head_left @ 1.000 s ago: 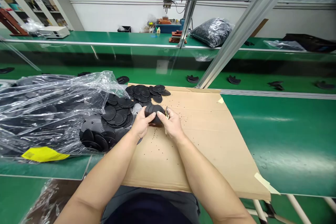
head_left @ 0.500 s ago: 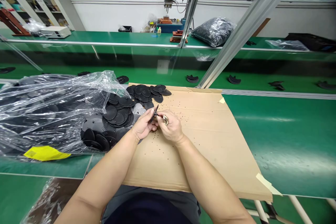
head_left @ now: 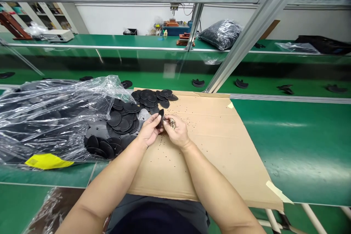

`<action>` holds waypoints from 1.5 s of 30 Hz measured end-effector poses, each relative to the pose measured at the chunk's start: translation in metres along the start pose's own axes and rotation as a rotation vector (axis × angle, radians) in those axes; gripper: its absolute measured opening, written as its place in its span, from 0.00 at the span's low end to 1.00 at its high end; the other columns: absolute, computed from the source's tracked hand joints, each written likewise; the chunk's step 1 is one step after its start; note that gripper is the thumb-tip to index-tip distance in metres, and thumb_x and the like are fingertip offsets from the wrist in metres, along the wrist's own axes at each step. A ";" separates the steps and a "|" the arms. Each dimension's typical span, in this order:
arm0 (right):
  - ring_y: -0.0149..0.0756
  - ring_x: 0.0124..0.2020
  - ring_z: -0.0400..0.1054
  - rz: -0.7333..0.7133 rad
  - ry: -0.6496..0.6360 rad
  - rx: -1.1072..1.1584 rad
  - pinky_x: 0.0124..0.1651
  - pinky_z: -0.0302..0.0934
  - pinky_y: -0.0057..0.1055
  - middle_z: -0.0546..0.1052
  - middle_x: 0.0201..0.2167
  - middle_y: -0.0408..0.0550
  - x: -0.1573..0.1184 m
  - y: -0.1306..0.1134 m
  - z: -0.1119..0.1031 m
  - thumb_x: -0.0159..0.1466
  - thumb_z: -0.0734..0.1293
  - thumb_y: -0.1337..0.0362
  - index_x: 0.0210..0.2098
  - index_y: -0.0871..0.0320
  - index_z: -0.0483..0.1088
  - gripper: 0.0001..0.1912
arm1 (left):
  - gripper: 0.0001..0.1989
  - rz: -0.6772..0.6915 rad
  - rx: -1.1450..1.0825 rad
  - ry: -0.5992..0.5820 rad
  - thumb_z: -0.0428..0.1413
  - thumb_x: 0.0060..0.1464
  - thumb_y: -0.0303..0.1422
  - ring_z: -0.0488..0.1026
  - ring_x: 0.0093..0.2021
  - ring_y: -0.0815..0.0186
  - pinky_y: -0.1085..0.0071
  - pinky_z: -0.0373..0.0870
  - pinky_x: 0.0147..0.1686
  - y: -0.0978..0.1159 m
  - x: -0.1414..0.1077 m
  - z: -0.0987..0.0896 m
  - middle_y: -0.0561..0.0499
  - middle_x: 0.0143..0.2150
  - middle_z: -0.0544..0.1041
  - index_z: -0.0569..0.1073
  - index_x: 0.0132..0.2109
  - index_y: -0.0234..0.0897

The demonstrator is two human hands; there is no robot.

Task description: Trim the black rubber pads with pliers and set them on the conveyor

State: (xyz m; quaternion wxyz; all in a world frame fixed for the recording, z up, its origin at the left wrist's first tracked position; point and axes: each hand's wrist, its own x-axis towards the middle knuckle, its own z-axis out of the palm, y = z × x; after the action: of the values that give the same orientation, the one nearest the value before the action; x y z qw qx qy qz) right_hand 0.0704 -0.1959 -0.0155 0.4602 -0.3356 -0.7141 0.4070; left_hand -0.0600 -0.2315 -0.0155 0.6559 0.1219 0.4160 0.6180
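Note:
My left hand [head_left: 150, 130] is closed on a thin round black plastic disc [head_left: 161, 116], tilted so that it shows nearly edge-on. My right hand [head_left: 177, 131] is wrapped round a small shiny metal tool [head_left: 172, 123], its kind mostly hidden by the fingers. The fingertips of my right hand meet the disc's right face, above the cardboard sheet [head_left: 219, 153]. Left of my hands lies a heap of black discs [head_left: 120, 120], spilling from a clear plastic bag [head_left: 55, 98]. A smaller pile of discs [head_left: 149, 98] rests at the cardboard's far left corner.
Tiny black scraps [head_left: 189, 124] are scattered over the cardboard. Beyond it, black curved parts [head_left: 241, 83] lie on a green belt [head_left: 170, 76]. A slanted metal post [head_left: 241, 40] rises at the cardboard's far edge. A yellow label [head_left: 49, 161] lies on the bag's near side.
The disc in my left hand has turned slightly, showing more of its dark face. Both hands stay close together in nearly the same place.

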 end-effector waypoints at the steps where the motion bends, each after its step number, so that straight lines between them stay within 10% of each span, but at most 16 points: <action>1: 0.36 0.33 0.68 0.056 0.040 0.065 0.40 0.65 0.36 0.74 0.33 0.48 0.001 0.002 0.000 0.61 0.65 0.57 0.40 0.56 0.71 0.11 | 0.25 0.038 -0.003 0.033 0.69 0.38 0.34 0.71 0.29 0.72 0.77 0.66 0.25 0.001 0.001 0.001 0.51 0.34 0.75 0.70 0.44 0.35; 8: 0.34 0.32 0.65 0.305 0.531 0.281 0.40 0.63 0.33 0.71 0.31 0.46 0.016 0.030 -0.010 0.58 0.66 0.51 0.39 0.60 0.69 0.18 | 0.22 0.427 0.260 0.293 0.63 0.40 0.27 0.74 0.45 0.62 0.64 0.69 0.50 0.017 0.030 0.016 0.48 0.45 0.77 0.73 0.46 0.37; 16: 0.33 0.30 0.64 0.306 0.511 0.258 0.38 0.62 0.31 0.71 0.29 0.45 0.019 0.034 -0.005 0.58 0.67 0.52 0.36 0.59 0.70 0.16 | 0.22 0.844 1.377 0.383 0.50 0.49 0.22 0.67 0.52 0.56 0.62 0.61 0.56 0.073 0.130 0.040 0.42 0.49 0.71 0.74 0.52 0.35; 22: 0.31 0.25 0.62 0.375 0.597 0.227 0.32 0.61 0.29 0.69 0.24 0.43 0.024 0.039 -0.007 0.59 0.66 0.51 0.32 0.59 0.69 0.16 | 0.30 0.738 1.927 0.300 0.54 0.49 0.28 0.62 0.56 0.44 0.51 0.60 0.54 0.073 0.192 0.065 0.36 0.60 0.63 0.66 0.61 0.33; 33: 0.29 0.23 0.59 0.426 0.699 0.284 0.28 0.57 0.27 0.64 0.20 0.39 0.027 0.036 -0.011 0.60 0.65 0.54 0.29 0.60 0.67 0.14 | 0.28 0.336 1.813 0.109 0.52 0.55 0.43 0.64 0.58 0.47 0.57 0.60 0.54 -0.020 0.277 0.160 0.36 0.57 0.66 0.64 0.62 0.41; 38: 0.28 0.22 0.58 0.434 0.702 0.331 0.28 0.56 0.27 0.64 0.20 0.38 0.027 0.035 -0.011 0.60 0.64 0.54 0.29 0.60 0.67 0.14 | 0.33 0.317 1.782 0.089 0.58 0.51 0.44 0.63 0.58 0.44 0.54 0.59 0.54 -0.039 0.300 0.175 0.35 0.60 0.64 0.64 0.63 0.44; 45: 0.29 0.24 0.60 0.464 0.713 0.342 0.30 0.57 0.27 0.67 0.22 0.40 0.027 0.038 -0.009 0.61 0.64 0.54 0.29 0.59 0.67 0.14 | 0.09 0.483 1.636 0.106 0.54 0.54 0.30 0.71 0.46 0.59 0.66 0.65 0.48 -0.039 0.294 0.173 0.42 0.47 0.73 0.78 0.40 0.36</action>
State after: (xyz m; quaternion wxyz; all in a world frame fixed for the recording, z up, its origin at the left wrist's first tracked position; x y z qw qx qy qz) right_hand 0.0738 -0.1539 -0.0363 0.6227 -0.5249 -0.3396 0.4705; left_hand 0.0556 0.0895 -0.0501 0.1917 0.6134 0.7239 0.2510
